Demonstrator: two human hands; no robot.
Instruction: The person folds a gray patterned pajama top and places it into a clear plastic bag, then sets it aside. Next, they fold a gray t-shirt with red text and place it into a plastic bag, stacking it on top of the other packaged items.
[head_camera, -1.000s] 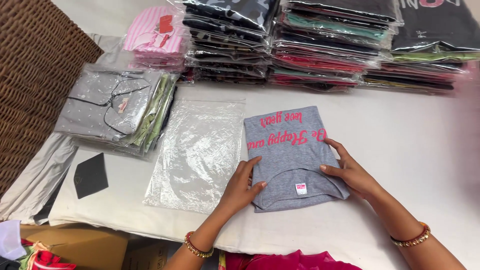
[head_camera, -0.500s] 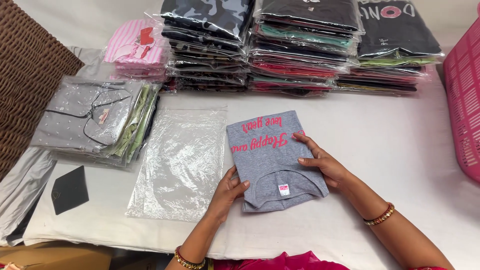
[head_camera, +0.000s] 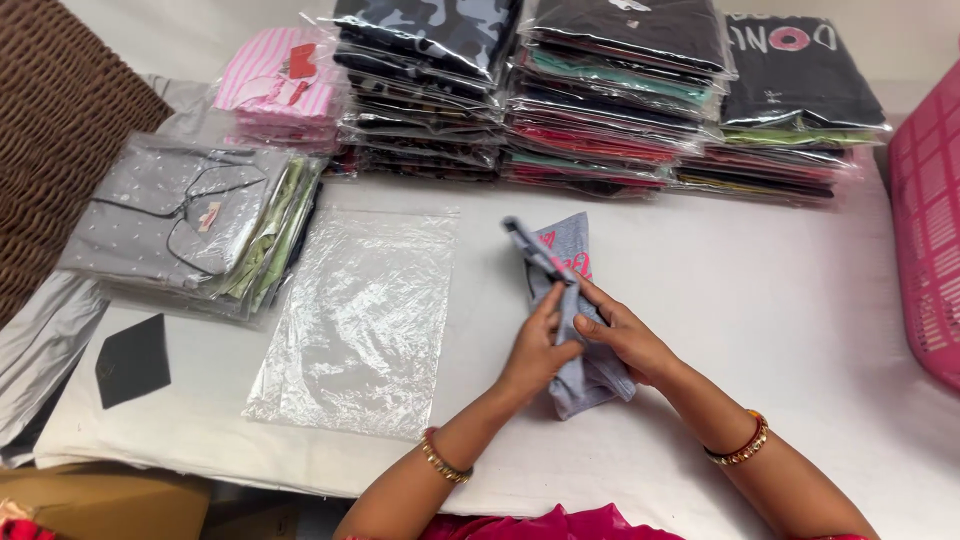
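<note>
Table (head_camera: 780, 300) under a white cloth fills most of what I see, its near edge partly hidden by my arms. Along the far side stand stacks of bagged folded clothes (head_camera: 600, 110): I count three tall dark stacks and one smaller pink striped one (head_camera: 275, 90), all cut off at the top, so how many pieces each holds I cannot tell. At the right edge a pink plastic basket (head_camera: 925, 240) shows only one slatted wall. At the left a brown wicker chair (head_camera: 60, 130) is half out of view. Beside it lies one low pile of bagged grey clothes (head_camera: 190, 220) with greenish ones under it, too squashed to count. One empty clear plastic bag (head_camera: 355, 320) lies flat near the middle, and one small black piece (head_camera: 132, 360) lies left of it.

Between my hands is one grey shirt (head_camera: 560, 290) with pink print, folded lengthwise into a narrow strip just right of the clear bag; its print is mostly hidden in the fold. My left hand (head_camera: 535, 350) closes its fingers on the strip's left edge, and my right hand (head_camera: 625, 340) grips it from the right, thumb on top. One bangle sits on each wrist.
</note>
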